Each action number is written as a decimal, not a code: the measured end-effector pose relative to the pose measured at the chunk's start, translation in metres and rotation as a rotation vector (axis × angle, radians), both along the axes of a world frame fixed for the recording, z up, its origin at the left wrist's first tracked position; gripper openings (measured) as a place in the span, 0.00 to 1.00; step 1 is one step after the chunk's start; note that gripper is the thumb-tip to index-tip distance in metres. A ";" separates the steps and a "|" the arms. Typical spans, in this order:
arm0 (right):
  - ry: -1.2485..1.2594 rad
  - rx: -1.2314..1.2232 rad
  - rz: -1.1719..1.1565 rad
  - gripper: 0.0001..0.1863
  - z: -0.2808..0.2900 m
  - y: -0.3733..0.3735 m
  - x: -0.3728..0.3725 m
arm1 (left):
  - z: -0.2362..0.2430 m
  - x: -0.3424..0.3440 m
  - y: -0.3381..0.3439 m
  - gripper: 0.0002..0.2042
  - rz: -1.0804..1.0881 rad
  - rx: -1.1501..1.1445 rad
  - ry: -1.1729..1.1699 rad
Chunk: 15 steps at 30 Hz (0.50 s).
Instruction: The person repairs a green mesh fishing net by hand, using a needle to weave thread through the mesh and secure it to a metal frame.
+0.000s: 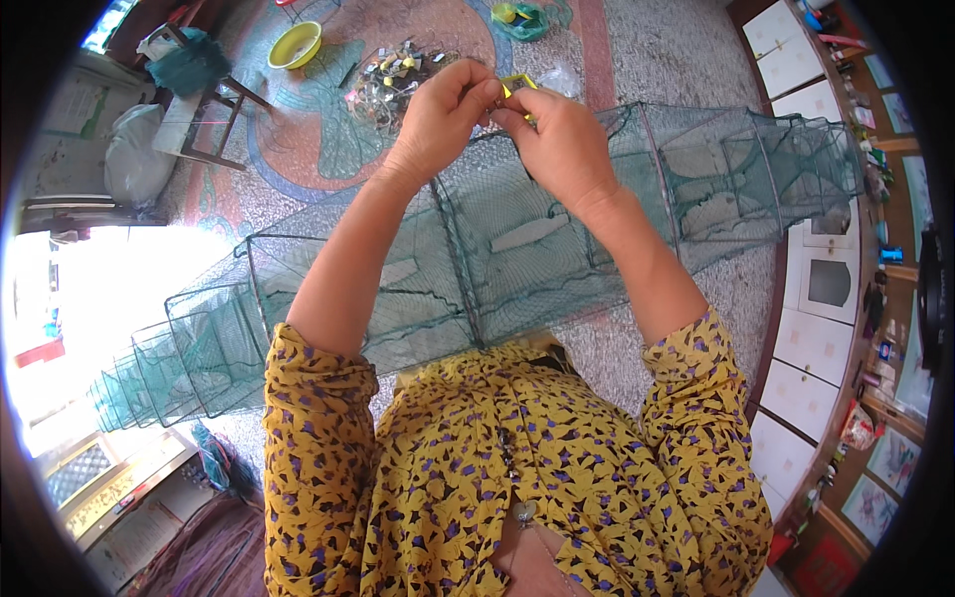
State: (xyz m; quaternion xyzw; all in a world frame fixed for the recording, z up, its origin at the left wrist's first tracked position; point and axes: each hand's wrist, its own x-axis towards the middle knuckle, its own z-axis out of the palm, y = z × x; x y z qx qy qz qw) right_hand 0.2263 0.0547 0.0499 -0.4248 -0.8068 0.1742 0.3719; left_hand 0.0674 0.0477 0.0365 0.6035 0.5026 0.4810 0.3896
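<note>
A long green netted fish trap (pixel 557 264) with dark square frames stretches across in front of me, from lower left to upper right. Above its far edge my left hand (pixel 448 114) and my right hand (pixel 567 149) meet, both closed in a fingertip pinch. Between the fingertips, against my right hand, shows a small yellow-rimmed tag-like piece (pixel 518 83). My fingers hide part of it, and what the left fingertips pinch is too small to make out. Just beyond the left hand lies a tangled pile of cord with small yellow and dark pieces (pixel 383 75) on the floor.
A yellow basin (pixel 295 45) and a green plastic bag (pixel 520 20) sit on the patterned floor beyond the trap. At the far left stands a wooden chair (pixel 204 124) beside a whitish bag (pixel 134 154). White cabinets (pixel 796 368) line the right side, with small items along their top.
</note>
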 end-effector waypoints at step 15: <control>0.754 -0.070 0.293 0.08 0.096 0.019 0.005 | -0.005 -0.004 0.004 0.09 -0.017 -0.080 -0.105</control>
